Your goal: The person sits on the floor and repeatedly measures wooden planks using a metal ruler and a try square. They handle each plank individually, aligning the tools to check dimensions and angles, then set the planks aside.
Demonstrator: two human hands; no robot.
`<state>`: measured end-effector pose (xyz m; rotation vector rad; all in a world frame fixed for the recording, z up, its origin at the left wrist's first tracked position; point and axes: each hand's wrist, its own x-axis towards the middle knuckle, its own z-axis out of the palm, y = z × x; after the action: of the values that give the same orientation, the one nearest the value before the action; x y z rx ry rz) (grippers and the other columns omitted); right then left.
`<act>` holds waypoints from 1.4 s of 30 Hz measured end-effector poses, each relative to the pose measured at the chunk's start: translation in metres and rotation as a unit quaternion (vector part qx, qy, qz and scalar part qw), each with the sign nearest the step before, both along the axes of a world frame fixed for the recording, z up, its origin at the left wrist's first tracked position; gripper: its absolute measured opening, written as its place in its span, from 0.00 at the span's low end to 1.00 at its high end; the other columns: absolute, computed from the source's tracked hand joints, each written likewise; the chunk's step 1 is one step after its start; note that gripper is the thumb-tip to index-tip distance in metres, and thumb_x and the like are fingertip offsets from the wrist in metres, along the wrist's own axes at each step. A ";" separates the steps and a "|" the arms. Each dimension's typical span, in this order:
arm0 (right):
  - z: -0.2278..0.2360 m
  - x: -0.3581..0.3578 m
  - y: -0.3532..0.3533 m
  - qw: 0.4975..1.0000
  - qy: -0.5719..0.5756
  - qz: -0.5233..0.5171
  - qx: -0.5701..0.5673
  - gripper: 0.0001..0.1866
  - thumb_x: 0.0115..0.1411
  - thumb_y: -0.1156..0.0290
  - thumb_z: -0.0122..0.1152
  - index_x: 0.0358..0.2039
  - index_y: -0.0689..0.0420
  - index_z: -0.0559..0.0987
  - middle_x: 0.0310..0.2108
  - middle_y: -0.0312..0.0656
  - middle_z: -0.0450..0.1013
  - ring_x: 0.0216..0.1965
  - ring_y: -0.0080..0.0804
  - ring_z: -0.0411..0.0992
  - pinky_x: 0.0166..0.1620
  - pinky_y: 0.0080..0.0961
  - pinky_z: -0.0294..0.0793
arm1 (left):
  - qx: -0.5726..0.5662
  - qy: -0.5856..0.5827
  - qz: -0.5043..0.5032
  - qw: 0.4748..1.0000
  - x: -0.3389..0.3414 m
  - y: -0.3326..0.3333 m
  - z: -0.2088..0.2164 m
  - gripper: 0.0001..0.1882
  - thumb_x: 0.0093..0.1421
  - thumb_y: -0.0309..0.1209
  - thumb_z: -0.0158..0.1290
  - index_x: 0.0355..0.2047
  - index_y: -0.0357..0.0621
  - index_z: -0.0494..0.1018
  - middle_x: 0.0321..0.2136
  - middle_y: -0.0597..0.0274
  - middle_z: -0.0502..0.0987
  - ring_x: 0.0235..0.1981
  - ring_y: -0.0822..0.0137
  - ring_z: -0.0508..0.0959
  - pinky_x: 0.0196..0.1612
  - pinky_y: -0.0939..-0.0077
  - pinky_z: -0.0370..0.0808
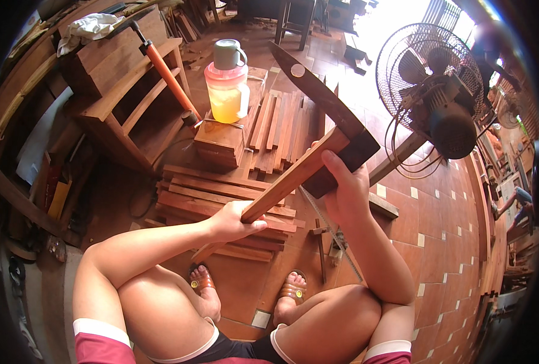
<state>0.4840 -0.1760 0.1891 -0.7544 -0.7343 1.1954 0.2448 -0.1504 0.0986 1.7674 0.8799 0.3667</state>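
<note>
A hammer-like tool with a wooden handle (293,179) and a long dark metal head (324,100) slants across the middle, held up before me. The head tapers to a tip at the upper left. My left hand (236,219) is wrapped round the lower handle, whose end sticks out below it. At the head end, my right hand (347,193) grips the tool, thumb laid along the joint. A dark blocky part (342,164) shows beside that thumb; I cannot tell whether it belongs to the head. Most of my right fingers are hidden behind it.
Several wooden strips (221,203) lie stacked beyond my feet. A jug of yellow liquid (228,94) with a grey cup (228,54) on top stands on a wooden block (221,142). A fan (433,85) stands right; a wooden cabinet (130,103) with an orange-barrelled pump (166,76) stands left.
</note>
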 end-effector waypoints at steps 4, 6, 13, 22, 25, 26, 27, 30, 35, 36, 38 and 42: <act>-0.001 0.005 0.000 1.000 -0.011 0.006 -0.004 0.18 0.61 0.76 0.63 0.51 0.62 0.71 0.46 0.46 0.75 0.47 0.35 0.75 0.52 0.35 0.77 | -0.011 0.004 0.000 1.000 0.000 -0.002 0.004 0.14 0.59 0.37 0.64 0.40 0.41 0.76 0.28 0.66 0.77 0.31 0.75 0.74 0.38 0.75 0.73; -0.006 0.009 0.002 1.000 -0.017 -0.011 -0.015 0.18 0.61 0.76 0.63 0.51 0.61 0.71 0.46 0.46 0.75 0.47 0.35 0.75 0.52 0.35 0.76 | -0.010 0.002 -0.006 1.000 0.001 -0.001 0.004 0.15 0.59 0.37 0.64 0.41 0.40 0.76 0.28 0.65 0.77 0.32 0.75 0.74 0.38 0.75 0.73; -0.003 0.006 0.002 0.999 0.003 -0.028 -0.024 0.17 0.60 0.78 0.64 0.49 0.60 0.72 0.43 0.41 0.75 0.45 0.32 0.76 0.48 0.31 0.78 | 0.003 0.005 0.005 1.000 0.002 -0.002 0.010 0.17 0.59 0.38 0.64 0.41 0.39 0.76 0.28 0.65 0.77 0.32 0.74 0.74 0.38 0.74 0.74; -0.001 -0.004 -0.001 0.997 0.004 -0.077 -0.007 0.17 0.59 0.78 0.66 0.48 0.58 0.73 0.42 0.38 0.75 0.44 0.29 0.76 0.48 0.29 0.77 | 0.124 0.011 0.081 0.989 -0.003 0.011 0.009 0.20 0.55 0.41 0.67 0.39 0.38 0.77 0.25 0.55 0.80 0.27 0.70 0.79 0.34 0.70 0.75; -0.001 -0.001 0.000 0.997 0.002 -0.078 -0.006 0.16 0.60 0.77 0.66 0.47 0.59 0.74 0.43 0.38 0.75 0.45 0.29 0.75 0.48 0.29 0.77 | 0.126 -0.037 0.089 0.987 -0.001 0.012 0.003 0.18 0.57 0.39 0.66 0.38 0.38 0.77 0.22 0.60 0.78 0.26 0.74 0.75 0.32 0.73 0.73; -0.005 0.004 0.003 0.997 -0.006 -0.070 -0.014 0.15 0.60 0.77 0.66 0.47 0.59 0.74 0.44 0.38 0.75 0.45 0.29 0.75 0.49 0.29 0.77 | 0.107 -0.043 0.081 0.990 -0.002 0.012 0.003 0.18 0.57 0.39 0.66 0.38 0.38 0.77 0.22 0.61 0.77 0.25 0.75 0.74 0.31 0.74 0.73; -0.007 0.007 0.004 0.998 -0.013 -0.063 -0.022 0.15 0.61 0.76 0.66 0.48 0.59 0.75 0.44 0.38 0.75 0.46 0.29 0.75 0.49 0.29 0.77 | 0.089 -0.048 0.073 0.992 -0.004 0.013 0.002 0.18 0.58 0.39 0.66 0.38 0.38 0.77 0.22 0.62 0.76 0.25 0.76 0.73 0.31 0.75 0.72; 0.001 0.005 0.000 0.999 -0.018 -0.026 -0.012 0.15 0.61 0.77 0.65 0.48 0.59 0.73 0.41 0.36 0.75 0.43 0.23 0.74 0.46 0.24 0.76 | 0.015 -0.041 -0.010 0.999 -0.012 0.018 -0.008 0.18 0.63 0.37 0.61 0.47 0.38 0.74 0.30 0.66 0.79 0.33 0.78 0.75 0.39 0.79 0.74; -0.004 0.012 0.000 0.998 -0.010 0.034 0.056 0.14 0.64 0.74 0.63 0.49 0.61 0.74 0.44 0.37 0.75 0.44 0.23 0.74 0.48 0.25 0.76 | -0.143 -0.086 -0.121 0.978 -0.015 0.016 -0.006 0.21 0.67 0.35 0.56 0.57 0.38 0.68 0.41 0.60 0.80 0.41 0.74 0.78 0.50 0.73 0.75; -0.006 0.015 -0.001 0.997 -0.012 0.047 0.060 0.15 0.64 0.74 0.63 0.50 0.61 0.74 0.45 0.38 0.75 0.45 0.24 0.74 0.48 0.26 0.76 | -0.159 -0.106 -0.133 0.973 -0.015 0.015 -0.006 0.23 0.67 0.39 0.56 0.57 0.40 0.69 0.40 0.60 0.80 0.38 0.74 0.80 0.48 0.74 0.77; -0.005 0.016 0.000 0.995 -0.010 0.068 0.068 0.16 0.65 0.74 0.62 0.52 0.61 0.73 0.46 0.38 0.75 0.46 0.25 0.74 0.50 0.28 0.76 | -0.210 -0.107 -0.153 0.960 -0.016 0.016 0.000 0.22 0.68 0.39 0.55 0.57 0.40 0.69 0.41 0.59 0.80 0.39 0.73 0.80 0.48 0.74 0.77; -0.005 0.018 0.000 0.992 -0.015 0.094 0.084 0.19 0.67 0.70 0.59 0.56 0.61 0.71 0.52 0.46 0.73 0.52 0.34 0.73 0.56 0.36 0.74 | -0.238 -0.103 -0.194 0.946 -0.017 0.017 0.006 0.21 0.70 0.39 0.51 0.58 0.41 0.68 0.42 0.57 0.80 0.40 0.72 0.80 0.47 0.72 0.77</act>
<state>0.5024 -0.1758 0.1843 -0.5733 -0.9354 1.2743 0.2277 -0.1339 0.1045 1.3764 0.4075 0.0661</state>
